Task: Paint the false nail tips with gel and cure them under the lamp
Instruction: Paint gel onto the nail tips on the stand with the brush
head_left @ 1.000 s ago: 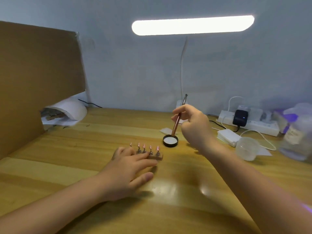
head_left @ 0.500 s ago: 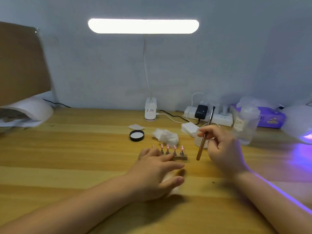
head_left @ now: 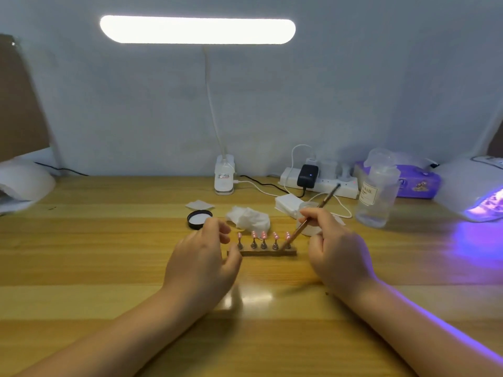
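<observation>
right hand (head_left: 336,250) pinches brush (head_left: 309,220), tip at rightmost nail tip (head_left: 287,235) | left hand (head_left: 202,258) grip loosely curled, empty (thumb at holder (head_left: 268,252)) | desk (head_left: 109,268)

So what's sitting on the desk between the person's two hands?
In the head view, the nail tip stand with five pink tips lies between the left hand and right hand, the brush reaching its right end.

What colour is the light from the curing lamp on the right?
Purple-violet, glowing from the curing lamp in the head view.
</observation>
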